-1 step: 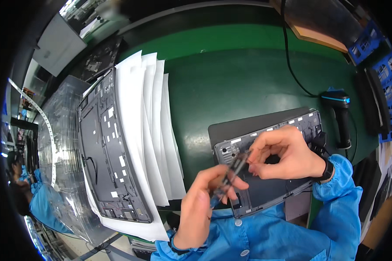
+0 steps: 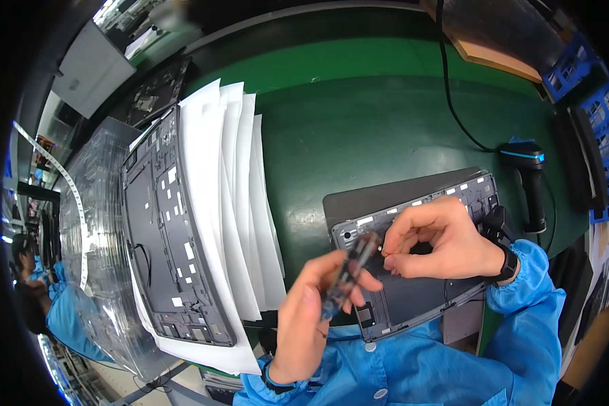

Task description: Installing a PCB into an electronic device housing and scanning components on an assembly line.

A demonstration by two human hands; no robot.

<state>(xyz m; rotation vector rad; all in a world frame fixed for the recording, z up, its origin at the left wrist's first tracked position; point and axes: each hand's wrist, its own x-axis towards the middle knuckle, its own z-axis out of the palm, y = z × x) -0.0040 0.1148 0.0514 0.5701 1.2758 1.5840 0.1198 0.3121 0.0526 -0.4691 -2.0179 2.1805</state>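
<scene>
My left hand (image 2: 304, 321) grips a small dark circuit board (image 2: 348, 276) between thumb and fingers, held tilted and blurred by motion. My right hand (image 2: 446, 240) is pinched close beside the board's upper end. A tiny pale speck shows at its fingertips, too small to name. Beneath both hands lies a dark tablet back housing (image 2: 419, 291) with white stickers along its far edge. It overlaps a flat dark grey panel (image 2: 372, 203) behind it. The hands and the board hide part of the housing.
Left of me, a second tablet housing (image 2: 176, 250) lies on a stack of white sheets (image 2: 240, 203). Clear plastic trays (image 2: 95, 237) are piled farther left. A barcode scanner (image 2: 529, 183) with a black cable stands right on the green table (image 2: 304, 149). Blue crates (image 2: 602, 115) line the right side.
The circuit board has tilted more steeply in my left hand and moved slightly away from my right fingertips. A tiny pale speck now shows there. My right hand stays nearly in place.
</scene>
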